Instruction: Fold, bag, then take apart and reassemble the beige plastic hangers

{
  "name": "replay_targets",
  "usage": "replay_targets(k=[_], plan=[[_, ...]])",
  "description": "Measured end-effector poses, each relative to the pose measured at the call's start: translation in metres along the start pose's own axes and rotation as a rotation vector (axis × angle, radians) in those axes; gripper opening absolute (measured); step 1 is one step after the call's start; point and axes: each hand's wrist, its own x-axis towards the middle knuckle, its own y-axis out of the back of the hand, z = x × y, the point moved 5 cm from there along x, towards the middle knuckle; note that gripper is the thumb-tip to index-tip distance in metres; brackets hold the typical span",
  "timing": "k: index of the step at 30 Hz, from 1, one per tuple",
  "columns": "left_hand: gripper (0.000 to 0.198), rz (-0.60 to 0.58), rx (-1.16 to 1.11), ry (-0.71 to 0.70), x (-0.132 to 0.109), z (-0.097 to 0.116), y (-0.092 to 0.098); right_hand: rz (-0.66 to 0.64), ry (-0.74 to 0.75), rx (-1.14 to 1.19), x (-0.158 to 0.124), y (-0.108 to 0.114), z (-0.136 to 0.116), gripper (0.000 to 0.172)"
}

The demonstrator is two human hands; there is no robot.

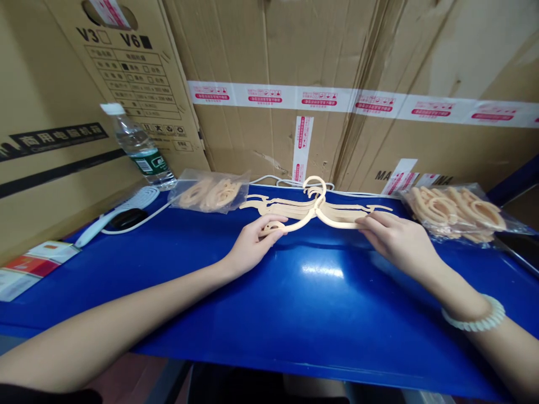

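A stack of pale peach plastic hangers (315,210) lies on the blue table (295,303) near the cardboard wall. My left hand (255,241) pinches the left end of the front hanger between thumb and fingers. My right hand (393,238) has curled fingers closed on that hanger's right end. The hooks stand up at the middle, between the two hands.
A clear bag of peach plastic rings (210,192) lies at the back left, a second bag (457,212) at the back right. A water bottle (138,147), a white cable and black puck (128,217), and paper cards (33,266) sit left. Cardboard boxes (295,84) wall the back.
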Motion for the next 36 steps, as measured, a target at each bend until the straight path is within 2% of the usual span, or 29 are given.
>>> replay_targets(k=[4,7,11,16,19,22,30,33,36], plan=[[0.031,0.021,-0.053,0.023,0.001,-0.001,0.000,-0.026,-0.104,-0.137,-0.004,0.000,0.001,0.033],[0.032,0.022,-0.048,0.026,0.001,-0.001,0.000,-0.029,-0.080,-0.152,-0.004,0.000,-0.001,0.030],[0.032,0.012,-0.057,0.035,0.001,-0.001,0.000,0.037,-0.050,-0.095,-0.003,0.004,-0.005,0.030],[0.029,0.022,-0.078,0.024,0.003,-0.001,0.001,0.193,-0.086,0.317,-0.002,0.005,-0.005,0.023],[0.028,0.017,-0.089,0.016,0.004,-0.002,0.001,0.282,-0.186,0.553,-0.003,0.003,0.003,0.029],[0.029,0.004,-0.097,0.018,0.004,-0.003,0.001,0.237,-0.285,0.727,-0.002,-0.005,0.011,0.036],[0.030,0.063,-0.086,0.036,0.003,-0.004,0.004,0.136,-0.401,1.083,-0.002,-0.021,0.020,0.031],[0.034,0.123,-0.191,0.080,0.003,-0.006,0.006,0.140,-0.509,1.218,-0.004,-0.025,0.025,0.029],[0.041,0.113,-0.321,0.110,0.002,-0.006,0.004,0.151,-0.587,1.391,-0.005,-0.028,0.028,0.027]])
